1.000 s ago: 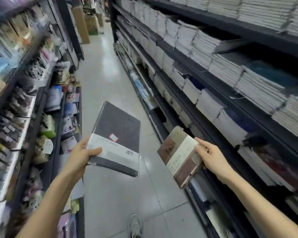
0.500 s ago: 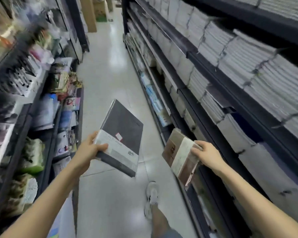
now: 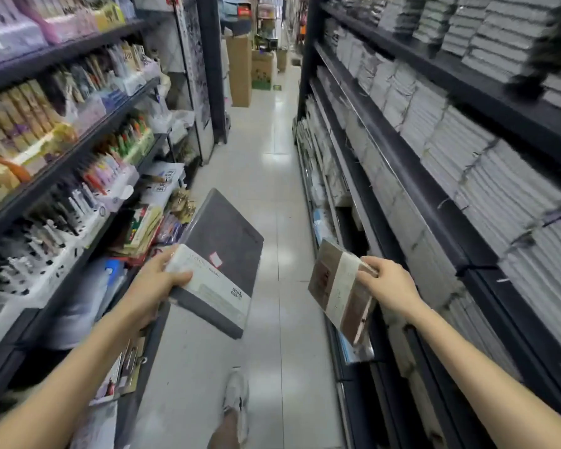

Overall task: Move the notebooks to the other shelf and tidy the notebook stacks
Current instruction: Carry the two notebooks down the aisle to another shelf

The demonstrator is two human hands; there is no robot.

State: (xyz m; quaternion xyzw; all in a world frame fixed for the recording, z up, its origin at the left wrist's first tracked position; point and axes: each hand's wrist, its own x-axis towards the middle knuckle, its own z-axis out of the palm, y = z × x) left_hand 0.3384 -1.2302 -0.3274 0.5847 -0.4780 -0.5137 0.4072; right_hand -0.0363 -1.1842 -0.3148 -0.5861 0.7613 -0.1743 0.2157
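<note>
Carrying stuff mid-aisle | left hand point(image 3: 157, 283) fingers clamped on grey notebook point(image 3: 222, 260), frame centre | right hand point(image 3: 391, 285) fingers pinching brown notebook point(image 3: 342, 294), beside right shelf point(image 3: 434, 202) | neither shelved yet, stacks untidied, so lots left

- The black metal shelving unit on the right point(image 3: 434, 202) carries tight rows of stacked white-edged notebooks point(image 3: 467, 163) on every tier.
- The black metal shelving unit on the left point(image 3: 78, 150) holds trays of coloured pens point(image 3: 110, 163) and packaged stationery.
- The pale tiled floor point(image 3: 272, 176) bears brown cardboard boxes point(image 3: 240, 69) at the aisle's far end.
</note>
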